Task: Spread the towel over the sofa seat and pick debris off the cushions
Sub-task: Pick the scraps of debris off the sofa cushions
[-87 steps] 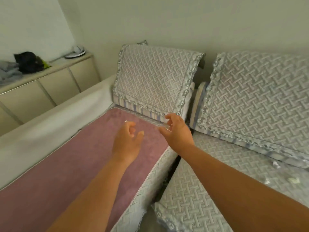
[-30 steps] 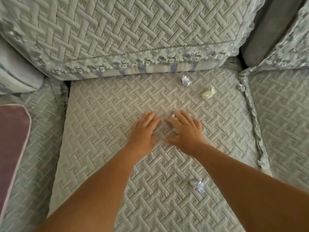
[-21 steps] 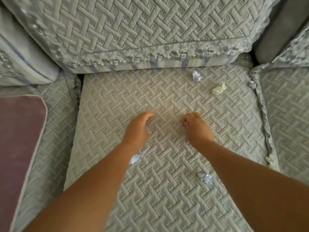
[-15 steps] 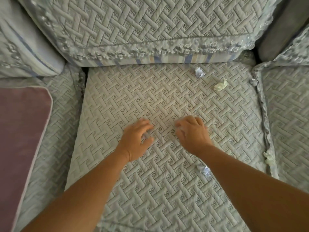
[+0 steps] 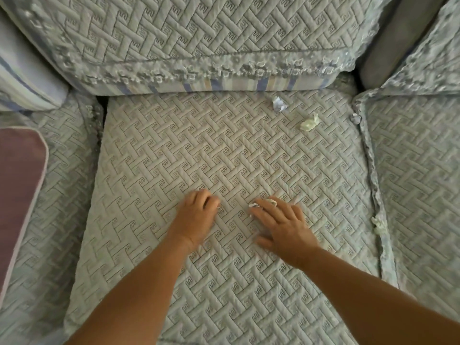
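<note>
My left hand (image 5: 196,216) rests knuckles-up on the middle quilted seat cushion (image 5: 174,150). Its fingers are curled under, and a pale sliver of paper shows at their tips. My right hand (image 5: 283,226) lies beside it with its fingers stretched flat, touching a crumpled paper scrap (image 5: 261,204) at the fingertips. Further back lie a white-blue scrap (image 5: 279,103) and a yellowish scrap (image 5: 309,123). Another scrap (image 5: 378,224) sits in the right seam. The purple towel (image 5: 20,195) covers the left seat, away from both hands.
A quilted back cushion (image 5: 199,38) stands behind the seat. A striped pillow end (image 5: 22,78) is at the left. Another seat cushion (image 5: 418,183) lies to the right across a frilled seam, and a small bit of debris (image 5: 356,118) sits at the seam's far end.
The view turned from the towel-covered left seat to the middle cushion. Both hands came down onto it and drew back toward me. My right fingers straightened over a scrap, and my left fingers curled.
</note>
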`<state>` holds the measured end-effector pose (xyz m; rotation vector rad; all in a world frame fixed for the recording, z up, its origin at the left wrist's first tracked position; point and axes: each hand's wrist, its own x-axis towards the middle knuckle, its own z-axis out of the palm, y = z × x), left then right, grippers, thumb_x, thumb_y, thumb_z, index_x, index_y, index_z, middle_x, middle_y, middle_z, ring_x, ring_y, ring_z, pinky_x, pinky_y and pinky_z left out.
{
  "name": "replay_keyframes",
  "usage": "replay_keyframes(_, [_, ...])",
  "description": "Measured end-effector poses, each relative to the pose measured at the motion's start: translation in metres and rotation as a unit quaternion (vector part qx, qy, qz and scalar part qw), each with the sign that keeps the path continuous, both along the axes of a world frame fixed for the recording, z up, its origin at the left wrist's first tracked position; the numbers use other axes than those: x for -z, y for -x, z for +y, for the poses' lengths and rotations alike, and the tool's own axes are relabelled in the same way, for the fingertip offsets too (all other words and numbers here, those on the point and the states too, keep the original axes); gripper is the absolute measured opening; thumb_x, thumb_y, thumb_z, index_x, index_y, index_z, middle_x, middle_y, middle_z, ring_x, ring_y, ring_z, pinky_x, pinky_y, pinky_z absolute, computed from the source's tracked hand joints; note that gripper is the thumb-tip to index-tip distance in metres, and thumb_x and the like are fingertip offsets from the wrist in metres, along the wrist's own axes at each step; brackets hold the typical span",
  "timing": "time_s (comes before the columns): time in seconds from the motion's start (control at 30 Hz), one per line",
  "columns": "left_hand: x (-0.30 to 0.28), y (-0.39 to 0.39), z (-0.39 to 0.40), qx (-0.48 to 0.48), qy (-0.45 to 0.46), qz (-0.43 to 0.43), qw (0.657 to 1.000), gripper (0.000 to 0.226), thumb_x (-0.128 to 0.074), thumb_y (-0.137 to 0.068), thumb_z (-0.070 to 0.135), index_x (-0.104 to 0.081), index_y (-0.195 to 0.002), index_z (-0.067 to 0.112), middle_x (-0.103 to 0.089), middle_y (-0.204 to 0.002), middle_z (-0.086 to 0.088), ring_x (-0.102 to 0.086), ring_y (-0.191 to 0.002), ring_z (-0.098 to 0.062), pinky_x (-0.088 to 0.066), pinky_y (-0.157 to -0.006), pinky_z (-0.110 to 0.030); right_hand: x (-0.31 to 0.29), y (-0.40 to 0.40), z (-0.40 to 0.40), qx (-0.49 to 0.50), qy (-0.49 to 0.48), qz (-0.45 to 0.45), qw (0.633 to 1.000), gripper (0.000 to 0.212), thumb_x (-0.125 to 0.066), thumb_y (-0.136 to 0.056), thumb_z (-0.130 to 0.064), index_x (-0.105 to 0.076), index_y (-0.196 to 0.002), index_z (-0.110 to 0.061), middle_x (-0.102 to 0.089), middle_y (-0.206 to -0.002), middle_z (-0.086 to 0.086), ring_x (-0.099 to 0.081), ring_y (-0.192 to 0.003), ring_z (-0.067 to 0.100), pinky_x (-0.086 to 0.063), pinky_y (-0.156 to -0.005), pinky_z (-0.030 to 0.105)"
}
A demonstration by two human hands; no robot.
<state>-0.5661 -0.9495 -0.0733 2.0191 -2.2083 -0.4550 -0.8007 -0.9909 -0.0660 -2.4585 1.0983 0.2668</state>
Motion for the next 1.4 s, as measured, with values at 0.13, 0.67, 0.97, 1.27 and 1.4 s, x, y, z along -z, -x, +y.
replay_keyframes(0.13, [-0.005,0.012,-0.027,0.025,0.004,0.038,0.999,0.003,-0.051,-0.091,0.007,-0.054,-0.089,0.009,-0.055,-0.090,-0.005,-0.051,-0.079,-0.018,-0.053,-0.070,-0.032,0.008,-0.006,0.001,0.042,0.014,-0.014,0.999,0.047,-0.048,-0.091,-0.043,-0.023,-0.129,-0.032,-0.034,-0.135,-0.003,-0.030,-0.123,0.022,-0.040,-0.103,0.044])
replay_keyframes(0.67, [-0.037,0.092,-0.143,-0.144,0.030,0.179,0.973,0.018,-0.032,-0.098,0.021,-0.049,-0.097,0.017,-0.053,-0.079,0.008,-0.052,-0.063,-0.012,-0.042,-0.050,-0.027,-0.008,0.019,-0.049,0.072,-0.010,-0.056,0.996,0.026,-0.031,-0.099,-0.038,-0.047,-0.106,-0.018,-0.054,-0.088,-0.004,-0.058,-0.063,0.014,-0.056,-0.055,0.033])
replay_keyframes(0.97, [-0.039,0.121,-0.238,-0.209,0.076,0.154,0.963,0.022,-0.039,-0.098,0.020,-0.058,-0.103,0.012,-0.044,-0.109,-0.003,-0.047,-0.072,-0.008,-0.041,-0.063,-0.021,-0.037,0.021,-0.201,0.209,0.052,-0.161,0.963,0.030,-0.036,-0.094,-0.045,-0.051,-0.098,-0.020,-0.041,-0.096,-0.006,-0.054,-0.059,0.017,-0.044,-0.051,0.028])
replay_keyframes(1.27, [0.003,0.130,-0.260,-0.143,0.036,0.073,0.986,0.044,-0.049,-0.092,0.009,-0.042,-0.135,0.013,-0.028,-0.146,-0.014,-0.034,-0.129,-0.027,-0.041,-0.103,-0.041,0.005,0.019,-0.240,0.173,0.078,-0.032,0.981,0.036,-0.035,-0.092,-0.052,-0.037,-0.115,-0.024,-0.039,-0.118,0.008,-0.060,-0.066,0.021,-0.053,-0.048,0.033])
replay_keyframes(1.4, [0.006,0.129,-0.256,-0.149,0.068,0.050,0.985,0.029,-0.047,-0.095,0.017,-0.054,-0.122,0.009,-0.047,-0.128,-0.012,-0.036,-0.118,-0.027,-0.036,-0.097,-0.033,0.017,0.019,-0.241,0.144,0.102,-0.028,0.984,0.033,-0.033,-0.096,-0.047,-0.039,-0.113,-0.020,-0.048,-0.110,0.005,-0.063,-0.074,0.023,-0.047,-0.049,0.032])
